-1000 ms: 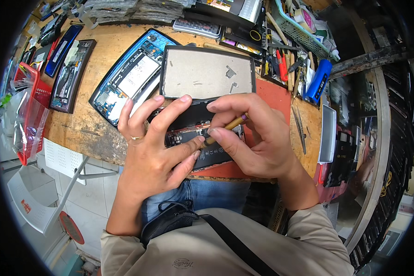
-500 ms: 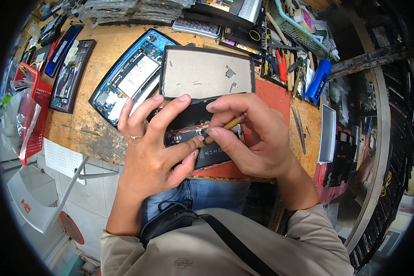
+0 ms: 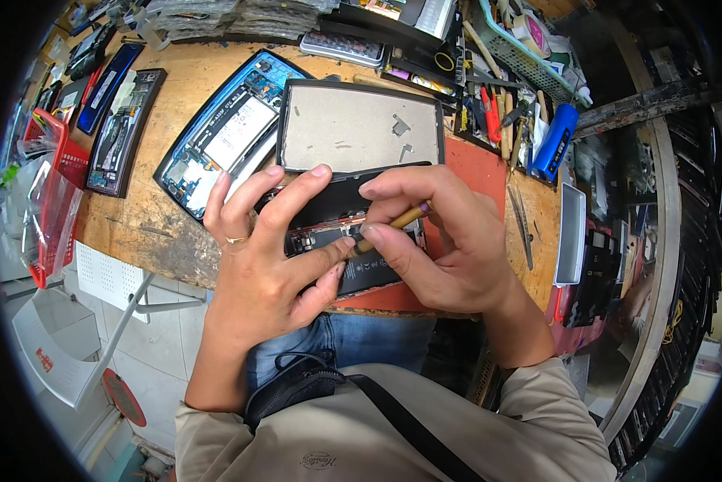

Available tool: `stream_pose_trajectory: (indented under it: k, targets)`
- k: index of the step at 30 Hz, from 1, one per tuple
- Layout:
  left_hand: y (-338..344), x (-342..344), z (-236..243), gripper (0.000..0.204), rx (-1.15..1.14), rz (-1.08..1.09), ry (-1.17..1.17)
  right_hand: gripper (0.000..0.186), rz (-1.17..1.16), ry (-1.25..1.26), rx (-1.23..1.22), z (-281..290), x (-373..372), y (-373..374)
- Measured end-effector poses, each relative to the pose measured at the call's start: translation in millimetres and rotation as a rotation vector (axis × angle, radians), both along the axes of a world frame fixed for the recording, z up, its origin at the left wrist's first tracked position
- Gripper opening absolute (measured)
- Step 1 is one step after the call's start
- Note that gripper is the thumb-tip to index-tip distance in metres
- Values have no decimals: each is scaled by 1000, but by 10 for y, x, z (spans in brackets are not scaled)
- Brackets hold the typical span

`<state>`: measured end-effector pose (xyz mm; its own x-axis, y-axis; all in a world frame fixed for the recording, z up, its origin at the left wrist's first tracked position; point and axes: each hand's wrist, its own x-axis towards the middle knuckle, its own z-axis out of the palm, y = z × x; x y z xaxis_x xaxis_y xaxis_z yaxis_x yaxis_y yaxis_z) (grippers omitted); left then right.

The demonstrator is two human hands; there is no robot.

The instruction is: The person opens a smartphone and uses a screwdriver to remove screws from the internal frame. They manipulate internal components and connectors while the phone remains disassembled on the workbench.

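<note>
Directly nearside of the grey-lined tray (image 3: 353,120), the opened phone (image 3: 371,277) is likely light and fragile; grip its frame edges. Left hand (image 3: 269,269): fingers spread, resting over it; right hand (image 3: 451,253): pinching a brass-coloured tool (image 3: 410,215).

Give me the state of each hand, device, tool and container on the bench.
Left hand: fingers spread, over the phone
Right hand: gripping the gold-coloured tool
Gold-coloured tool: held, slanted
Phone: opened, insides exposed
Blue-framed device: opened
Shallow tray: open-topped, holding small metal pieces
Tweezers: lying unheld
</note>
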<state>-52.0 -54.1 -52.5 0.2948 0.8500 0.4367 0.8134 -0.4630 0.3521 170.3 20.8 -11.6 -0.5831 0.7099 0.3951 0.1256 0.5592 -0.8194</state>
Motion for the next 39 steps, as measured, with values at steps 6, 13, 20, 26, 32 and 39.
stream_pose_trajectory:
  k: [6, 13, 20, 26, 32, 39]
  targets:
    - [1, -2, -3, 16, 5, -5, -3, 36, -8, -1, 27, 0, -4, 1]
    - [9, -1, -4, 16, 10, -7, -10, 37, 0, -10, 34, 7, -4, -2]
    - [7, -3, -5, 17, 5, -6, -6, 37, -7, -2, 40, 5, 1, -4]
    - [3, 1, 0, 17, -1, -2, -5, 37, -12, -2, 39, -3, -3, -6]
    - [7, -5, -4, 19, 1, -1, 4, 36, -17, -5, 48, 4, -2, -6]
    - [2, -1, 18, 21, -19, 3, -4, 36, -23, -21, 58, 27, -5, -14]
